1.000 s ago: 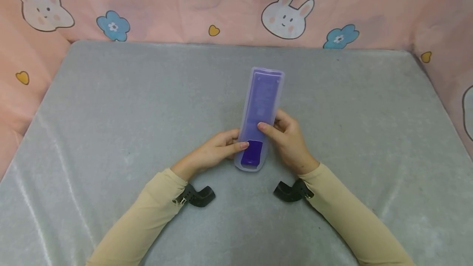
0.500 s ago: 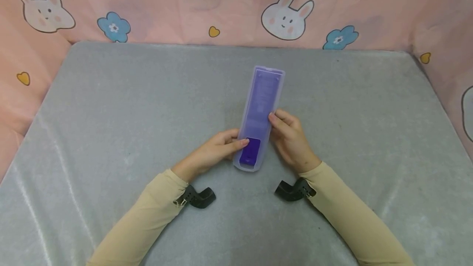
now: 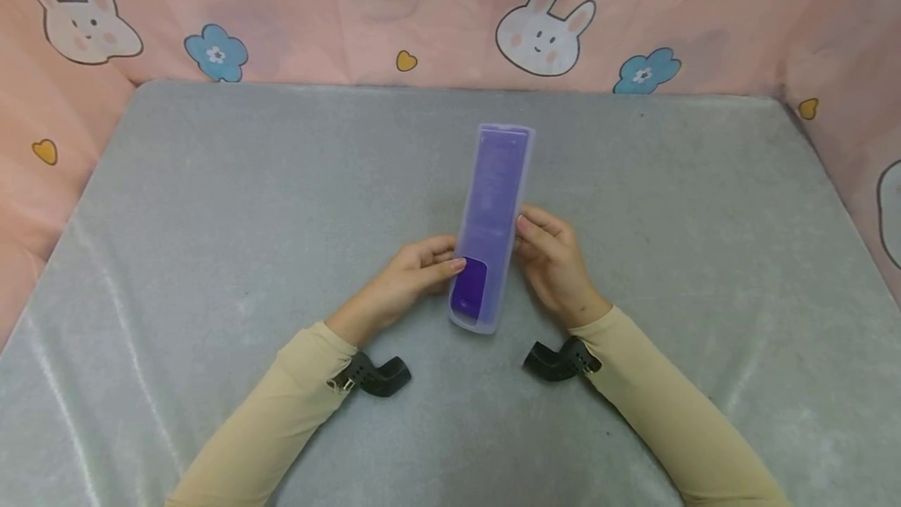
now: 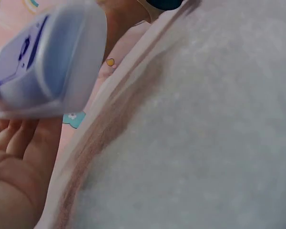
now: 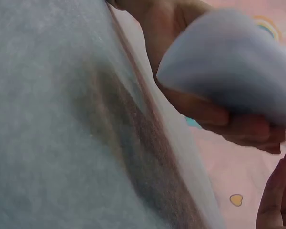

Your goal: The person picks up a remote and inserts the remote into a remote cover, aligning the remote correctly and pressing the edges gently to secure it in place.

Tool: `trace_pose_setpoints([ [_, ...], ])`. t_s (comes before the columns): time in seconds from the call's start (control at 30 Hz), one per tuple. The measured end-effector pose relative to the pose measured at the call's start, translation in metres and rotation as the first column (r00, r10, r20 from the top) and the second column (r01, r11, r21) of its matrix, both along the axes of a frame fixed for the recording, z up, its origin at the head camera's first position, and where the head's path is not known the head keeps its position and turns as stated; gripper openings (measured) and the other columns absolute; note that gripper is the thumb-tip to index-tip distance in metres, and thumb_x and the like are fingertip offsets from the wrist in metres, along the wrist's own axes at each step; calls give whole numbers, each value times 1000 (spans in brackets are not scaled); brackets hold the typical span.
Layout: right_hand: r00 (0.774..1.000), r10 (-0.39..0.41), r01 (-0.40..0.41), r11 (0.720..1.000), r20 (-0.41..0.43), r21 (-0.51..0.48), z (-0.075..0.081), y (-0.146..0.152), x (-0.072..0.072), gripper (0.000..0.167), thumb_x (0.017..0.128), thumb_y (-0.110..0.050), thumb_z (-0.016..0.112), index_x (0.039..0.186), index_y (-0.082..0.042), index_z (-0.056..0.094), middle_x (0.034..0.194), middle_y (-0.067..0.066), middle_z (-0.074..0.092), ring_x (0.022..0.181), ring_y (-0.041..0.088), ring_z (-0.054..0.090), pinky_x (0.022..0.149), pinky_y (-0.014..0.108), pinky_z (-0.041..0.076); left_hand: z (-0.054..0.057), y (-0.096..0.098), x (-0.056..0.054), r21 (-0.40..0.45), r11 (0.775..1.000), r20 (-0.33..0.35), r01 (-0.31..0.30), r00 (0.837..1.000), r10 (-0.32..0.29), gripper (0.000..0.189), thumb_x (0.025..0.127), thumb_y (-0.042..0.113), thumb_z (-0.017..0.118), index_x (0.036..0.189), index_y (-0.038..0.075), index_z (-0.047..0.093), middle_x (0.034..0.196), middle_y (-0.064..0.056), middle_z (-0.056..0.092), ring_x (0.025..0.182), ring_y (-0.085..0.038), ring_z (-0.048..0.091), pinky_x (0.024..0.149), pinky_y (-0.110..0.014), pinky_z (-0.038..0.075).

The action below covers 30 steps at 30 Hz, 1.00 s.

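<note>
A long translucent purple plastic case (image 3: 496,186) with a darker purple panel (image 3: 469,292) at its near end is held at mid-table, its far end leaning slightly right. My left hand (image 3: 401,280) grips its left side, thumb on the top of the panel and fingers underneath; in the left wrist view the palm (image 4: 19,171) shows below the case (image 4: 71,52). My right hand (image 3: 552,260) pinches the opposite edge about halfway along, fingers partly hidden. Seen from the right wrist, the case (image 5: 229,62) is blurred, with the left hand's fingers under it.
Grey cloth covers the table (image 3: 281,170). Behind it rises a pink curtain (image 3: 303,14) printed with rabbits, flowers and hearts. Black wrist mounts (image 3: 380,376) extend inward from both beige sleeves.
The case has turned and tilted a little, its far end shifting left. My right thumb has slid from the case's top face to its right edge. The left hand keeps its hold.
</note>
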State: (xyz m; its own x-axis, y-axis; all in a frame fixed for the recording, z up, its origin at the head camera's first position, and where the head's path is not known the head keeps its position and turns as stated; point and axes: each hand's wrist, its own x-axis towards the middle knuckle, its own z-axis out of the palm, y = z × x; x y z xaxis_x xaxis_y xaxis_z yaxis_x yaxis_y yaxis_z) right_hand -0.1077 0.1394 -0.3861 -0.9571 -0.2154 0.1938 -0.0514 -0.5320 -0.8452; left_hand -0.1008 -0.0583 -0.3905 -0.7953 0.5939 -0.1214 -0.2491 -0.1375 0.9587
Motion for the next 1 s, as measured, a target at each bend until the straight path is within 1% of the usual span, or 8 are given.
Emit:
trace_pose_setpoints([
  [0.1, 998, 69, -69, 997, 0, -22, -1, 2, -1, 20, 93, -6, 54, 108, -7, 67, 103, 5, 67, 93, 15, 62, 84, 28, 50, -1, -1, 0, 47, 997, 37, 58, 998, -60, 40, 95, -1, 43, 131, -18, 38, 128, -33, 49, 105, -18, 59, 96, -40, 47],
  [0.23, 978, 207, -207, 978, 16, 13, -1, 6, -2, 32, 94, -14, 55, 125, -7, 57, 119, 9, 62, 109, 20, 57, 94, 32, 46, -2, -3, 0, 83, 988, 66, 130, 989, -135, 43, 95, 0, 42, 133, -19, 35, 131, -34, 46, 106, -16, 58, 99, -41, 45],
  [0.33, 969, 244, -245, 970, 32, 6, -2, 7, -2, 36, 94, -17, 58, 128, -6, 55, 123, 11, 61, 114, 21, 55, 97, 32, 45, -3, -2, 0, 64, 989, 53, 131, 989, -135, 42, 95, 0, 44, 132, -19, 37, 129, -34, 48, 104, -16, 59, 98, -41, 45],
  [0.47, 984, 167, -167, 986, 57, -15, -4, 4, -2, 29, 90, -9, 63, 119, -6, 59, 113, 8, 63, 103, 18, 59, 91, 29, 48, -1, 1, 1, -58, 996, -19, 70, 997, -71, 38, 95, 0, 47, 128, -18, 44, 124, -32, 54, 105, -23, 61, 95, -37, 48],
  [0.57, 993, 92, -94, 995, 74, 23, -4, 1, -1, 31, 86, -10, 68, 116, -7, 59, 108, 6, 62, 97, 15, 57, 87, 27, 49, 0, 2, 2, -151, 988, -82, 9, 996, -22, 38, 93, -2, 47, 128, -18, 44, 124, -31, 54, 110, -32, 58, 94, -34, 49],
  [0.73, 996, -39, 30, 994, 83, 110, -4, -3, 1, 45, 79, -16, 77, 116, -3, 56, 103, 6, 59, 93, 14, 56, 85, 24, 49, 4, 2, 5, -144, 989, -122, -29, 992, 12, 46, 89, 1, 42, 129, -21, 39, 124, -35, 51, 112, -40, 54, 93, -37, 49],
  [0.83, 992, -101, 87, 982, 79, 166, -2, -6, 2, 49, 77, -17, 79, 116, -1, 53, 102, 6, 58, 91, 14, 56, 84, 23, 49, 5, 4, 6, -174, 983, -205, -57, 979, 21, 43, 92, 4, 47, 128, -18, 43, 120, -33, 55, 108, -38, 58, 91, -35, 50],
  [1.0, 983, -165, 143, 962, 78, 231, 1, -9, 4, 40, 83, -2, 69, 117, 1, 50, 102, 5, 57, 90, 14, 56, 83, 23, 48, 6, 8, 7, -267, 952, -312, -150, 948, 62, 41, 91, 6, 61, 126, -12, 50, 116, -26, 60, 104, -31, 62, 89, -28, 51],
])
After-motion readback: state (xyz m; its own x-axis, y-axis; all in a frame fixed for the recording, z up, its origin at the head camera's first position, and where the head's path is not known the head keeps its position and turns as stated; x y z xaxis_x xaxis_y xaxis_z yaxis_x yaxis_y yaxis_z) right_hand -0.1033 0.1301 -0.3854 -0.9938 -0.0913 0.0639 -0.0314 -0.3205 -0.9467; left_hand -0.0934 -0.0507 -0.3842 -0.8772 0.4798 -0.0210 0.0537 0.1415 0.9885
